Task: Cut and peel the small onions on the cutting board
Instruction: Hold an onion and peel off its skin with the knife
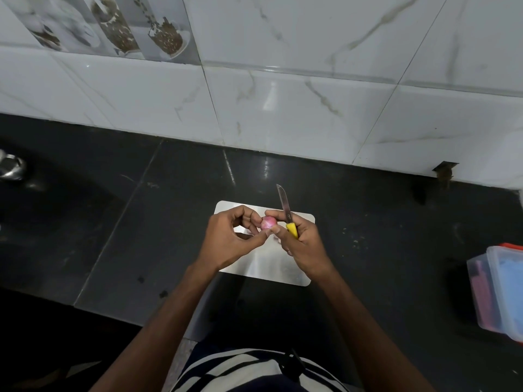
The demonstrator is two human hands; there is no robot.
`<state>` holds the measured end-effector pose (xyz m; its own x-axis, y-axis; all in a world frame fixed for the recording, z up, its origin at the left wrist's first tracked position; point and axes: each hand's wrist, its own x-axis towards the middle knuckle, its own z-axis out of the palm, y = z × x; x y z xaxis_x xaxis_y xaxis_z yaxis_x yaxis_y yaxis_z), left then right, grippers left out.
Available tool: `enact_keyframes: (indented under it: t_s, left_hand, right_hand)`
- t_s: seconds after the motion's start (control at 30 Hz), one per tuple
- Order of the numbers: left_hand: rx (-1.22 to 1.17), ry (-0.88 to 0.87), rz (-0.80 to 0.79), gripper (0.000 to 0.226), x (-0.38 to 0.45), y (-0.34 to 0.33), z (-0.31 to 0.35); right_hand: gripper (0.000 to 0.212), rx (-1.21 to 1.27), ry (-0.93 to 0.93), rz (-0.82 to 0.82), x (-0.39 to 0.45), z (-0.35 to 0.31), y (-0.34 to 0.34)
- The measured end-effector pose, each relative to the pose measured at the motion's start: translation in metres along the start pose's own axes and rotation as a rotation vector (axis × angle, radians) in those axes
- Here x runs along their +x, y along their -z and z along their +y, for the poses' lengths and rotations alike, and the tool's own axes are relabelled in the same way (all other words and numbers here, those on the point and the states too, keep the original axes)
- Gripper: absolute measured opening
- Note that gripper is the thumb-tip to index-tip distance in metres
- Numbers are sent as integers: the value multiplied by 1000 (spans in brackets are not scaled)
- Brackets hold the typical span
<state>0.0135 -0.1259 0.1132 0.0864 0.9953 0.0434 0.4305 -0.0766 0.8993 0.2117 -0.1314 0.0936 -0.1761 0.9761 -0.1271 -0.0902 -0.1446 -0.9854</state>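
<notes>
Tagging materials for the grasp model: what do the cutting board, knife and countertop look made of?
Cutting board: looks like brushed metal, probably steel; pale grey sheen with soft reflections, though light plastic can't be ruled out.
Knife: shiny metal blade; glossy yellow handle, likely plastic, held in the right hand.
Countertop: dark polished stone or tile; glossy glare and a visible seam.

A dark stone bench (119, 222) runs beneath a wall of white marble-veined tiles (283, 114). High on the left of the wall sits a decorative tile (113, 24) printed with cups and jars. A shiny metal vessel (11, 168) shows at the bench's left edge. At the right edge stand translucent plastic containers (498, 290), one with a red lid.
</notes>
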Motion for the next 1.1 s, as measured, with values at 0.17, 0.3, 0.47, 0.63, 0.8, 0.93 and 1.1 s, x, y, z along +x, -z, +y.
enact_keyframes:
  t_s: [0.17,0.3,0.47,0.63,0.8,0.93,1.1]
  left_hand:
    - [2,-14,-63,23,-1,1,-2]
    - [71,-44,-187,29,4,2,-4]
    - [128,-36,-343,43,9,6,-14]
    - [141,-35,-369,49,4,4,-14]
    - [110,-40,-281,52,-1,-1,-14]
    - [61,-111,-188,34,-5,-3,-11]
    - [76,-129,0,20,-10,-13,-16]
  right_hand:
    - [26,-54,11,22,-3,-1,3]
    - [29,-66,16,19,-6,-2,2]
    - [31,-42,8,12,-7,-4,-2]
    - [35,67,-8,37,-9,-2,-10]
    - [31,181,-44,96,-10,0,-22]
    - [28,274,-86,117,-11,-3,-33]
    - [23,292,-178,194,-9,-6,-42]
